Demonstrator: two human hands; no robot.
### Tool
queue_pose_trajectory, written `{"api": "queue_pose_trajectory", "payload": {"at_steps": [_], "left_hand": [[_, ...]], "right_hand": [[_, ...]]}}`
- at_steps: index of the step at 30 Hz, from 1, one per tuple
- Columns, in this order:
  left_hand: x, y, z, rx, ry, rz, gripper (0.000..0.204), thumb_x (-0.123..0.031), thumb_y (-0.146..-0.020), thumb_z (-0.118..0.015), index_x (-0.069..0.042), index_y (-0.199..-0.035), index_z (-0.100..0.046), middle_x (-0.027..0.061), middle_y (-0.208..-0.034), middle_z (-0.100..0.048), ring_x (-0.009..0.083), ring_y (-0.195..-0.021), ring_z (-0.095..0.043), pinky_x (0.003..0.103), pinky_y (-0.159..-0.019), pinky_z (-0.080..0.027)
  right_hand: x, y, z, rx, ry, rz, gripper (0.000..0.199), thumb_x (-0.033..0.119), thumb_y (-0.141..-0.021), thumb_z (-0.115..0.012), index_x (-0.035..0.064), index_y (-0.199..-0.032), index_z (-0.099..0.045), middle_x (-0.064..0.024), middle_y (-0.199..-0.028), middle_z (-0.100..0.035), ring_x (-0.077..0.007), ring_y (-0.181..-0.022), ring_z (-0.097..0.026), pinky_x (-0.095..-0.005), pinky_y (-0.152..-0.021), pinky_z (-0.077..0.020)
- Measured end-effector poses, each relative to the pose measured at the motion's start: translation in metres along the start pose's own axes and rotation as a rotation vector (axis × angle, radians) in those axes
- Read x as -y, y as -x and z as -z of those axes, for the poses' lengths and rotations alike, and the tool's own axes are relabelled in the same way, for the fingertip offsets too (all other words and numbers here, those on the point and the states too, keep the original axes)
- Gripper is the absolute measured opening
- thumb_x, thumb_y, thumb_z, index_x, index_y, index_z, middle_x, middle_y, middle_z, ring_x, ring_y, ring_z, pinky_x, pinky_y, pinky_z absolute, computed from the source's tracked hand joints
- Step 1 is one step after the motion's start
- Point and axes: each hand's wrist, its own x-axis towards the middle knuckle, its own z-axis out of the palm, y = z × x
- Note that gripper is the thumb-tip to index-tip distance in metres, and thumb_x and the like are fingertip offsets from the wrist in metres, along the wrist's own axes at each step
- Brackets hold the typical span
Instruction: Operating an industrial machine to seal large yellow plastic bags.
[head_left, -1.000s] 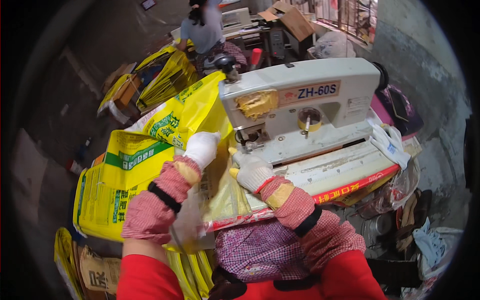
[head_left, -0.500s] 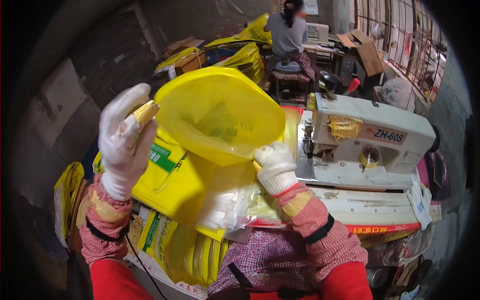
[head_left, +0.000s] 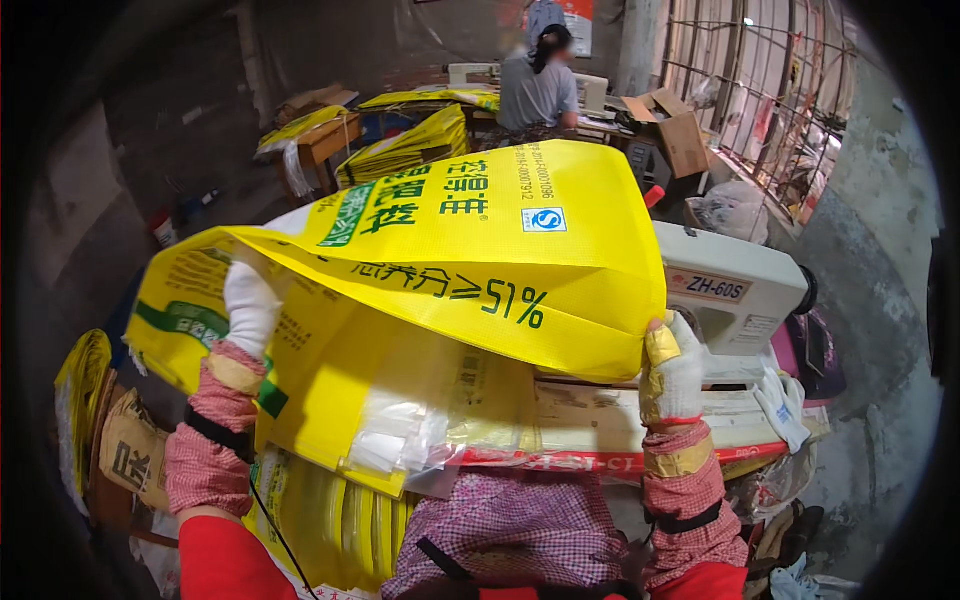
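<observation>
A large yellow woven plastic bag with green and dark print is stretched between my hands, its folded side toward me. My right hand, in a white glove with yellow tape round the thumb, pinches the bag's right corner. My left hand, also gloved in white, reaches up under the bag's left edge. That edge covers the left fingers, so their grip does not show. Below the raised bag lie more yellow bags and a clear plastic liner.
A pale sewing machine stands at the right, partly behind the bag. A white glove lies on its bed. Behind, a person in grey sits near stacked yellow bags and a cardboard box. A stack of folded bags lies in front.
The bag's round open mouth no longer faces me; its printed side is now spread out. My right hand has moved right with the corner, and the left has gone under the bag's edge.
</observation>
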Motion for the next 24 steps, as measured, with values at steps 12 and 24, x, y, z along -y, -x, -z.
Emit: {"api": "queue_pose_trajectory", "payload": {"at_steps": [12,24], "left_hand": [[-0.05,-0.006,0.083,-0.218,-0.367,-0.157,0.056,0.008,-0.07,-0.06,-0.011,-0.121,-0.05,0.0121,-0.122,-0.053,0.0249,-0.103,-0.057,0.027,-0.089,-0.046],[-0.069,-0.123,0.119,-0.381,-0.494,-0.647,0.034,0.005,-0.081,-0.047,-0.001,-0.112,-0.058,0.0153,-0.107,-0.062,0.0252,-0.094,-0.061,0.03,-0.079,-0.049]], "right_hand": [[-0.008,0.001,0.018,-0.023,0.159,-0.054,0.018,0.014,-0.091,-0.053,-0.0026,-0.097,-0.058,-0.0062,-0.083,-0.062,-0.0109,-0.072,-0.056,-0.0242,-0.064,-0.0464],[-0.008,0.001,-0.006,0.026,-0.167,-0.078,0.027,0.002,-0.081,-0.062,-0.0031,-0.106,-0.054,-0.0103,-0.096,-0.062,-0.0165,-0.085,-0.059,-0.0258,-0.075,-0.0482]]}}
